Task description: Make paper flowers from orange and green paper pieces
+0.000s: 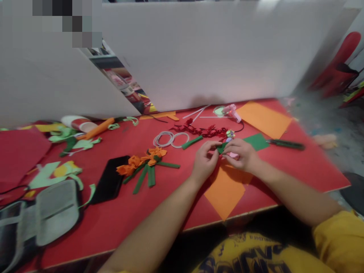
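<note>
My left hand (205,160) and my right hand (241,154) meet over the red table (298,167), both pinched on a small green paper piece (222,147) held between their fingertips. An orange paper sheet (226,189) lies right under my hands. Just beyond them a row of red paper flowers (200,131) lies on the table, with a green sheet (257,141) to the right.
Orange paper flowers with green stems (146,163), a black phone (110,182), white rings (170,139), a green strip (192,142), a glue gun (231,112), a second orange sheet (264,119), a dark tool (286,144), a grey pouch (54,210) and green scraps (71,140) lie about.
</note>
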The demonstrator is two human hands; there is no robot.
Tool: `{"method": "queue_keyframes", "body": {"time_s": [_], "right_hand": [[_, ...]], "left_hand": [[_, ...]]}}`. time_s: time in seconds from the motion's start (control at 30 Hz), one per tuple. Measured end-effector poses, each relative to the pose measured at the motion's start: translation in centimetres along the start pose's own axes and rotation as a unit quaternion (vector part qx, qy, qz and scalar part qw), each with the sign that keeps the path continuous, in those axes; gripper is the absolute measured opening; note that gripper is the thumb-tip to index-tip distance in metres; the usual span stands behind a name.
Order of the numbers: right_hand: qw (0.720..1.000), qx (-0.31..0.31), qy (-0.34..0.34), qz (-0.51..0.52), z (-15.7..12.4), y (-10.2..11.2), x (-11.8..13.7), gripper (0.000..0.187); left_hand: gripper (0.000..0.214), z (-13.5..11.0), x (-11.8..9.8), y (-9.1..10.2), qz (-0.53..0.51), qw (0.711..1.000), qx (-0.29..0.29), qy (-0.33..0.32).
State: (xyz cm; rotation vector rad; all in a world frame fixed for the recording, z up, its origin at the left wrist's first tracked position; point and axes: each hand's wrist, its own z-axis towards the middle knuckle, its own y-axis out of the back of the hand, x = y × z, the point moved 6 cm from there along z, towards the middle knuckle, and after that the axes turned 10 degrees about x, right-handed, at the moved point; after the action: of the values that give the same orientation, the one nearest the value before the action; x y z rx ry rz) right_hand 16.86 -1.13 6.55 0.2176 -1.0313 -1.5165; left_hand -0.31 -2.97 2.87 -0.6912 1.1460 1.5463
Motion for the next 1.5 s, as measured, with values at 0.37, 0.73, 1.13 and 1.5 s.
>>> {"method": "queue_keyframes", "body": {"time_s": [0.37,0.73,1.13,1.5], "right_hand": [[0.988,-0.007,-0.132,0.078,-0.3,-0.8,-2.7,0.008],[0.996,0.002,-0.062,0.064,-0.1,-0.9,-1.8,0.006],[0.935,0.227,-0.26,0.084,-1.4,6.1,-8.9,0.018],[0.915,0.288,-0.28,0.039,-1.9,5.0,-8.4,0.015]], "left_hand": [[0.037,-0.1,-0.1,-0.1,0.036,0.999,0.031,0.013],[0.019,0.1,1.9,-0.7,-0.092,0.992,0.008,0.091],[0.019,0.3,1.7,-0.9,-0.018,0.991,0.093,0.094],[0.019,-0.1,-1.7,-1.2,0.18,0.976,0.122,-0.011]]}}
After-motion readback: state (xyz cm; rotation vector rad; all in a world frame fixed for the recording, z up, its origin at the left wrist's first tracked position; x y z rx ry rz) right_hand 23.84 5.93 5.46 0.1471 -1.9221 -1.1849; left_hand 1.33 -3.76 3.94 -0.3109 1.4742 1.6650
